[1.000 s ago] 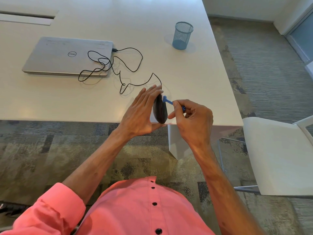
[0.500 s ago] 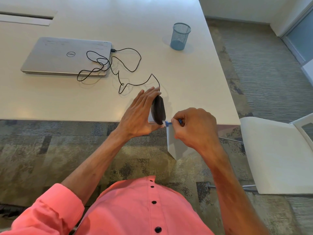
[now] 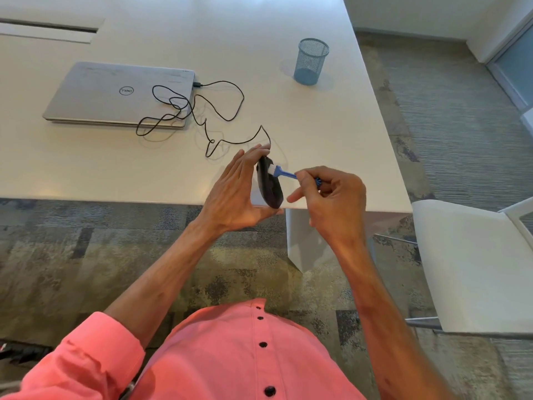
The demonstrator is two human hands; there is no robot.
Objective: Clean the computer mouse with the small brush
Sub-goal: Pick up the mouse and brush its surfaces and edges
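My left hand (image 3: 235,192) holds a black wired computer mouse (image 3: 268,184) on its side above the front edge of the white table (image 3: 331,134). Its black cable (image 3: 222,111) runs in loops back to the closed silver laptop (image 3: 115,93). My right hand (image 3: 331,197) pinches a small blue brush (image 3: 284,172) by its handle. The white bristles touch the upper part of the mouse's face. The palm side of my left hand and the mouse's far side are hidden.
A blue mesh cup (image 3: 310,62) stands at the back right of the table. A white chair (image 3: 473,264) is to my right, beside the table leg (image 3: 300,241). A cable slot (image 3: 49,26) lies at the table's far left. Patterned carpet covers the floor.
My right hand went down to the mouse's lower end, then came back up; the brush now touches the upper part again. The left hand holds the mouse steady.
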